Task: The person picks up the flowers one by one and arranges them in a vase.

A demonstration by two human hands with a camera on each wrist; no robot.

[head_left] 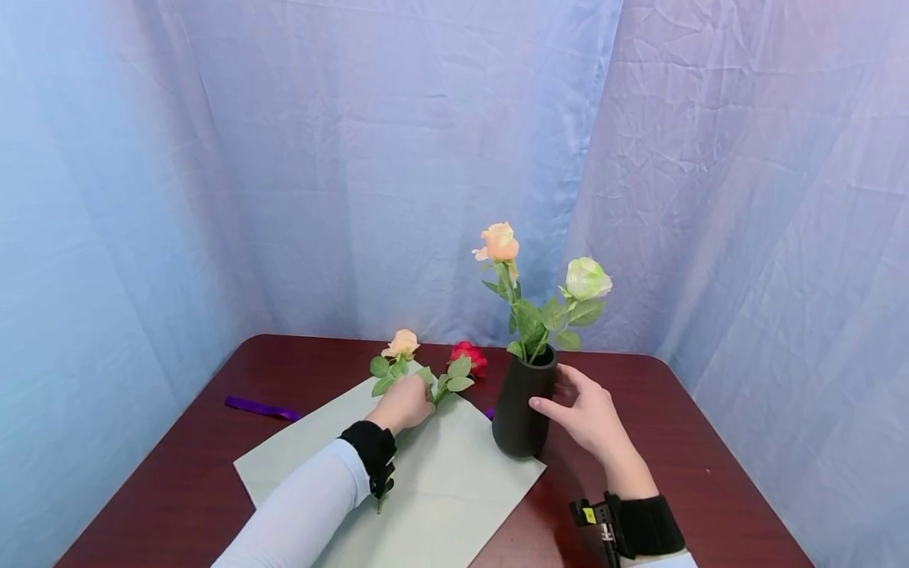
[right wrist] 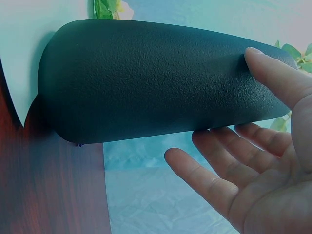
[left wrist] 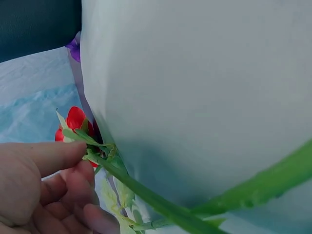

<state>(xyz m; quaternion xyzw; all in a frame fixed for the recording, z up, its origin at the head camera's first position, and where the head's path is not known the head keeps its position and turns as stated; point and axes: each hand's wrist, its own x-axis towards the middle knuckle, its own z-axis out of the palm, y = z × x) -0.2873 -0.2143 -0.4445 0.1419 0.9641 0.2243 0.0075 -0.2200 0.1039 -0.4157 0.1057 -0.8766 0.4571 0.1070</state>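
Observation:
My left hand (head_left: 406, 404) pinches the stem of a red rose (head_left: 469, 359) between thumb and fingers, low over the pale wrapping paper (head_left: 454, 481). In the left wrist view the thumb lies against the green stem (left wrist: 146, 197), just below the red petals (left wrist: 75, 119). Beside that hand a cream rose (head_left: 402, 344) lies at the paper's far corner. My right hand (head_left: 585, 406) holds a dark vase (head_left: 521, 410) by its right side, thumb in front and fingertips behind. Upright in the vase stand a peach rose (head_left: 500, 243) and a white-green rose (head_left: 588, 278).
The paper lies on a dark reddish table (head_left: 667, 442), with the vase standing at its right corner. A purple ribbon (head_left: 263, 408) shows beyond the paper's left side. Light blue curtains (head_left: 426, 158) hang behind and at both sides of the table.

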